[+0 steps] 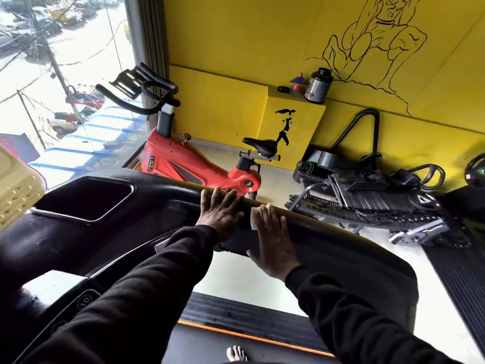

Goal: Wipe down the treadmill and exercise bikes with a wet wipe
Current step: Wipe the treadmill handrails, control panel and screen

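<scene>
My right hand [273, 243] presses the thin, limp wet wipe [255, 215] flat-fingered onto the treadmill console [162, 214]; left hand [220, 211] beside it, fingers straight, braces

Daylight floods in through the window [65, 74] at left, which is blown out to near white, the street outside washed and smeared. The yellow wall [236, 35] is evenly lit. The black console [105, 227] carries soft sheen and white glare patches. Wide-angle distortion bends lines and tilts the room toward the edges. Detail is soft throughout, with compression smear.
</scene>
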Tool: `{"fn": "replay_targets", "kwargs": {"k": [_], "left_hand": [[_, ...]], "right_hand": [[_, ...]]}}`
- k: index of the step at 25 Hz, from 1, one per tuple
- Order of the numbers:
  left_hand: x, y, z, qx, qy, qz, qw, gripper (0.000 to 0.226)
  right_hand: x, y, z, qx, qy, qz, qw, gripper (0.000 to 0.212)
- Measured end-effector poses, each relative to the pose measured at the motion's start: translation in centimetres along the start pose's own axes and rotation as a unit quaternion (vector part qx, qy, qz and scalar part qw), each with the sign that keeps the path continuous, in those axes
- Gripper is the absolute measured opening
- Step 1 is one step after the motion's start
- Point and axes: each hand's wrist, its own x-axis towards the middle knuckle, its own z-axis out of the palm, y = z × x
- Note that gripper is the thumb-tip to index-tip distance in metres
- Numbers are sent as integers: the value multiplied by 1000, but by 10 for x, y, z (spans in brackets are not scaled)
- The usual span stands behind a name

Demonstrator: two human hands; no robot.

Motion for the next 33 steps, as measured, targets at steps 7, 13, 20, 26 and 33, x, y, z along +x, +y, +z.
{"fn": "replay_targets", "kwargs": {"k": [7,13,20,26,33], "left_hand": [[2,0,2,-2,1,0,1000,58],[2,0,1,-1,-2,-3,1000,58],[4,25,7,29,-4,32,999,59],[6,24,8,12,-13,24,1000,60],[5,26,7,22,-13,22,999,60]], "right_hand": [[0,-7,-1,8,-16,106,994,111],[-24,30,2,9,-7,138,990,118],[-26,2,3,14,32,34,999,118],[21,25,-16,48,-77,184,979,99],[37,36,-28,28,-126,132,983,106]]}}
